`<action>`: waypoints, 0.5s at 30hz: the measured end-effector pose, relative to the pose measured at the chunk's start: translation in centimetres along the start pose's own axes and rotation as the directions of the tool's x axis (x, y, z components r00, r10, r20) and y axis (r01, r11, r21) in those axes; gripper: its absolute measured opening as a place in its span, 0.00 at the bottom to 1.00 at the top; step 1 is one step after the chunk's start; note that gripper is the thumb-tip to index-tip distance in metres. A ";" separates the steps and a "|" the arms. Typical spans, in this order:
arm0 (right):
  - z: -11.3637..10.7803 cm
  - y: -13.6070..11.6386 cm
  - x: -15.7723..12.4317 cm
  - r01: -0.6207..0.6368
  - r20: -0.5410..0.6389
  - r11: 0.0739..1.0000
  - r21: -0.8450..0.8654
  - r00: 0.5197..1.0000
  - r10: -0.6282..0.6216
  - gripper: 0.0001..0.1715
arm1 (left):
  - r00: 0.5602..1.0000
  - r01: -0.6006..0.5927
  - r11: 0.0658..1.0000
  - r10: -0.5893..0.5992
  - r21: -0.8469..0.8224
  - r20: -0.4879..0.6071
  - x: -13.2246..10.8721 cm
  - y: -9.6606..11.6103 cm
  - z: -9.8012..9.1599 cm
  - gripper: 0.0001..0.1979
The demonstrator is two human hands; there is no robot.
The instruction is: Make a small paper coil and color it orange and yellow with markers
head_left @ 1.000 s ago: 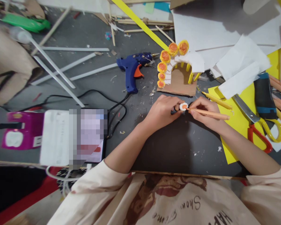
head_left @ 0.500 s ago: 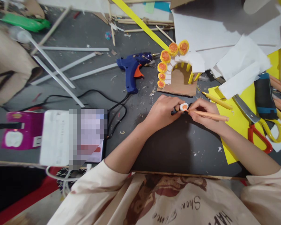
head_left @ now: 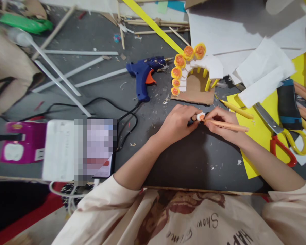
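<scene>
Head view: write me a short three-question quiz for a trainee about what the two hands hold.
1. True or false: the blue glue gun lies on the table, in neither hand.
2. The right hand holds: A scissors, B an orange pencil, C a knife.
3. Fill in: the left hand pinches a small white roll with an ___ centre.
Key: 1 true; 2 B; 3 orange.
</scene>
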State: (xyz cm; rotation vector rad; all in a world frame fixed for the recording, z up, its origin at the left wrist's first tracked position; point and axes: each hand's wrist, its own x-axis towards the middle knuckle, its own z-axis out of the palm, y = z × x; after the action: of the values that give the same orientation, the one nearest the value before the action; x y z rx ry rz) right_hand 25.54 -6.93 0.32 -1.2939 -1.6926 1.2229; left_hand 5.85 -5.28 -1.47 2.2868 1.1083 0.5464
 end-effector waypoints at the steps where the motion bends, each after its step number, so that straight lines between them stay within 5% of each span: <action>1: 0.0 0.0 0.0 -0.001 -0.001 1.000 -0.002 1.000 0.001 0.06 | 1.000 0.005 1.000 -0.005 -0.001 0.004 0.0 0.1 0.0 0.10; 15: 0.1 -0.1 -0.1 0.010 0.031 1.000 0.027 0.999 -0.011 0.05 | 1.000 0.016 1.000 -0.016 -0.018 0.024 0.0 0.3 0.1 0.11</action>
State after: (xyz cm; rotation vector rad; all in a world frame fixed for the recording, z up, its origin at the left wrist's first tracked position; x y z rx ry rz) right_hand 25.44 -7.05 0.34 -1.2546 -1.6969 1.2621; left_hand 6.07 -5.44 -1.34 2.2612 1.1045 0.5191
